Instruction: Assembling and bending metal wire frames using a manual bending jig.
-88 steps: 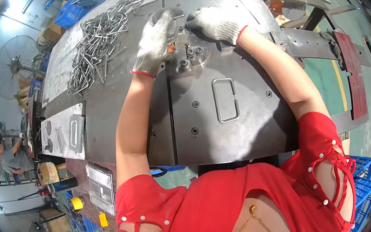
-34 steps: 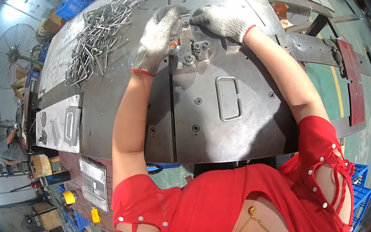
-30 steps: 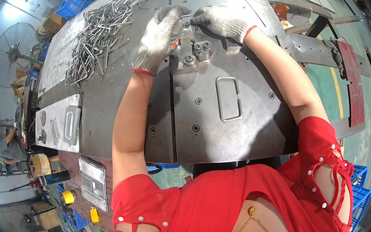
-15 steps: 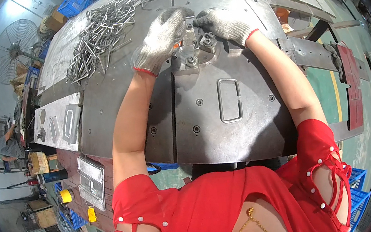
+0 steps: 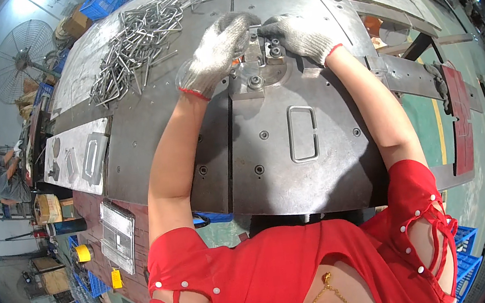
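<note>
1. Currently, in the head view, curling the gloved left hand [image 5: 221, 48] at the far left of the bolted metal fixture [image 5: 256, 82]; impossible to tell whether closed on anything.
2. Bending the gloved right hand [image 5: 301, 35] inward at the far right, near the left fingertips; likewise impossible to tell any grip.
3. Locating the fixture toward the far edge of the steel surface [image 5: 284, 192].
4. Nearer the near edge, lying flat: rectangular rod frame [image 5: 292, 134].
5. Toward the far left corner: heap of bent rods [image 5: 135, 43].
</note>
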Demonstrator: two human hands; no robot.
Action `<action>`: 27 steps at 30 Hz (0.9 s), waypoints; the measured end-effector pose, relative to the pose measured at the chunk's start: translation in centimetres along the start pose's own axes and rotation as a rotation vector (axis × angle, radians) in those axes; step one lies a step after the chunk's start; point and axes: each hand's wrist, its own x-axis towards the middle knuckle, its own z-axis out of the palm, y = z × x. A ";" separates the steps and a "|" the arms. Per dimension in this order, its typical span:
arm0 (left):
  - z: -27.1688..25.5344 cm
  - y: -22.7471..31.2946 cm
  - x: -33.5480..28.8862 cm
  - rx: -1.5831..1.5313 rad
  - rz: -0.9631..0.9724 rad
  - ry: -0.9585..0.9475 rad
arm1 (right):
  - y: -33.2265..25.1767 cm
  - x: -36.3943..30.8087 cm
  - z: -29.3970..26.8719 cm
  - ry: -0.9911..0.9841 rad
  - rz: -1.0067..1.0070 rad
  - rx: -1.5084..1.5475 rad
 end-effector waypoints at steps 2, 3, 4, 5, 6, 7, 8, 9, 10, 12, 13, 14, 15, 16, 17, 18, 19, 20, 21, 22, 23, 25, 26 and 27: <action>0.1 0.4 0.0 -0.202 -0.173 -0.009 | 0.5 -0.1 0.2 0.026 -0.023 -0.014; -0.1 1.0 0.0 -0.300 -0.265 -0.008 | 0.4 -0.1 0.2 0.037 -0.028 -0.010; -0.1 1.4 0.0 -0.399 -0.355 -0.006 | 0.3 -0.1 0.2 0.047 -0.034 -0.005; 0.0 1.4 -0.1 -0.314 -0.291 -0.014 | 0.3 -0.1 0.2 0.038 -0.036 0.000; 0.0 1.3 -0.2 -0.227 -0.228 -0.020 | 0.3 0.0 0.2 0.029 -0.040 0.005; 0.0 1.3 -0.2 -0.218 -0.218 -0.030 | 0.2 0.1 0.2 0.020 -0.045 0.010; 0.0 1.3 -0.2 -0.209 -0.209 -0.040 | 0.2 -0.1 0.1 0.038 -0.044 -0.019; -0.1 1.3 -0.1 -0.199 -0.199 -0.048 | -0.1 -0.2 -0.1 0.027 -0.033 -0.005; 0.0 1.3 -0.1 -0.212 -0.214 -0.047 | -0.3 -0.2 -0.3 0.016 -0.021 0.008; 0.0 1.3 -0.2 -0.171 -0.172 -0.035 | -0.7 0.0 -0.4 0.021 -0.024 0.007; 0.0 1.1 -0.3 -0.118 -0.117 -0.025 | -0.9 0.0 -0.5 0.009 -0.010 0.026; 0.0 1.0 -0.4 -0.064 -0.062 -0.015 | -1.1 -0.3 -0.7 -0.003 0.003 0.044; 0.0 0.9 -0.4 -0.012 -0.004 -0.009 | -1.4 -0.4 -1.0 -0.013 0.022 0.062; 0.0 0.9 -0.3 0.022 0.013 -0.010 | -1.1 -0.4 -0.9 -0.005 -0.011 0.019; 0.1 0.9 -0.3 -0.152 -0.095 -0.008 | -1.0 -0.4 -0.9 -0.003 -0.005 0.030; 0.1 1.3 -0.2 -0.327 -0.202 -0.007 | -1.1 -0.5 -0.9 0.000 0.002 0.040; 0.2 1.5 -0.1 -0.501 -0.308 -0.005 | -1.3 -0.5 -1.0 0.002 0.008 0.051; 0.3 1.5 -0.1 -0.513 -0.344 0.003 | -1.5 -0.6 -1.0 -0.011 0.036 0.064; 0.4 1.4 0.0 -0.526 -0.380 0.012 | -2.0 -0.7 -1.4 -0.025 0.062 0.078; 0.4 1.3 0.0 -0.539 -0.417 0.021 | -2.1 -0.6 -1.4 -0.030 0.062 0.071; 0.3 1.2 -0.1 -0.502 -0.388 0.016 | -2.1 -0.4 -1.4 -0.035 0.061 0.064; 0.3 0.9 0.0 -0.434 -0.325 -0.002 | -1.4 -0.4 -1.1 -0.021 0.014 0.005; 0.4 0.6 0.0 -0.375 -0.282 -0.003 | -1.0 -0.5 -1.0 -0.020 0.009 -0.012; 0.5 0.5 0.0 -0.316 -0.242 -0.003 | -0.9 -0.4 -0.9 -0.020 0.002 -0.026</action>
